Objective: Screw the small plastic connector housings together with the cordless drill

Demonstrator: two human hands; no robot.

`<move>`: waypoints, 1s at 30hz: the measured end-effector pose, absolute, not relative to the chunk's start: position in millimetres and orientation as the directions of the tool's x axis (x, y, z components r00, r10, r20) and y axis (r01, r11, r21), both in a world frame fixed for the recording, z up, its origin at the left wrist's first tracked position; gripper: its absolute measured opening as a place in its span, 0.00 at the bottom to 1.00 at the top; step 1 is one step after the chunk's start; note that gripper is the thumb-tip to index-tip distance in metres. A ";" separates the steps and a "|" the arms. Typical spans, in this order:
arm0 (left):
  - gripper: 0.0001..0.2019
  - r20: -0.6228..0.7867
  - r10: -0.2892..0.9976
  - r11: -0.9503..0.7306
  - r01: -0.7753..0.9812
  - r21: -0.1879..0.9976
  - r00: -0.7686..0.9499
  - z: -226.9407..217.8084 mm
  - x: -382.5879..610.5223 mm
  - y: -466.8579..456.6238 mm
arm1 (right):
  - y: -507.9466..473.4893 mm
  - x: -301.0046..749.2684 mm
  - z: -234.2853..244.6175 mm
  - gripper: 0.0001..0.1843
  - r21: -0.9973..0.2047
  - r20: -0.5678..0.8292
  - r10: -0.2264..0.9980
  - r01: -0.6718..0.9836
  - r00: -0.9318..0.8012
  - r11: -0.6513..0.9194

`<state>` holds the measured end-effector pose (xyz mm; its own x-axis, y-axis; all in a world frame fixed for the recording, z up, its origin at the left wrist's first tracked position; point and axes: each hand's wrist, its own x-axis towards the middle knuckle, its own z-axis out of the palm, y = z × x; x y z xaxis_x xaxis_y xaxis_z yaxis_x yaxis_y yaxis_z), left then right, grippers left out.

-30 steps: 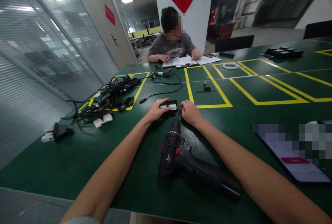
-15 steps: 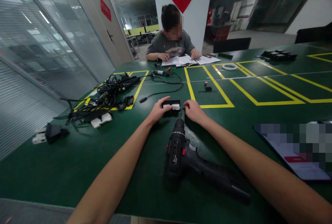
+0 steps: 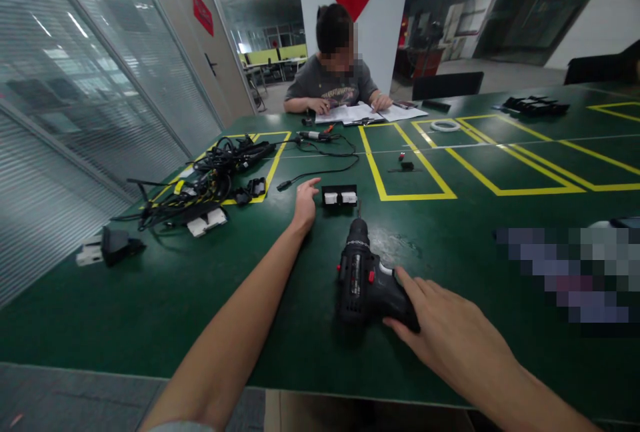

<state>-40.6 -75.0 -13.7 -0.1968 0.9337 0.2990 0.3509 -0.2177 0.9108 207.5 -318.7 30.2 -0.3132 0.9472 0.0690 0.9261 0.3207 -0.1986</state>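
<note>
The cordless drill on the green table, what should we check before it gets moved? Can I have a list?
1. Right hand on the cordless drill: ok, it's around the handle.
2. Left hand steadying the black-and-white part: not ok, it's beside it, apart.
3. Left hand away from the drill bit: ok.
4. Bit clear of the part: cannot tell, its tip is right by the part's edge.
5. Black cables away from the drill: ok, they're off to the left.

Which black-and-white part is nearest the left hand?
The part right of the left hand, near the drill; both others lie left: one beside the cables, one farthest out.
</note>
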 end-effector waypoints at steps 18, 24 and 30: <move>0.16 0.046 0.574 -0.263 0.131 0.956 0.818 86.1 24.6 -181.3 | -305.1 228.5 84.1 0.25 -0.611 0.416 0.890 0.783 0.187 0.121; 0.19 0.279 0.692 0.068 -0.445 0.893 0.666 99.5 45.8 -226.2 | -299.1 184.5 95.0 0.23 -0.474 0.626 0.764 0.701 -0.157 0.533; 0.25 0.476 0.795 -0.367 -0.326 0.871 0.376 114.6 -31.8 -192.9 | -252.3 185.1 115.8 0.13 -0.480 0.661 0.734 0.663 -0.156 0.574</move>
<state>-31.8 -192.9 114.6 0.3764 0.7948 0.4759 -0.3262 -0.3671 0.8711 185.1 -252.3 115.8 -0.1558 0.7339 0.6612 0.6634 0.5737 -0.4805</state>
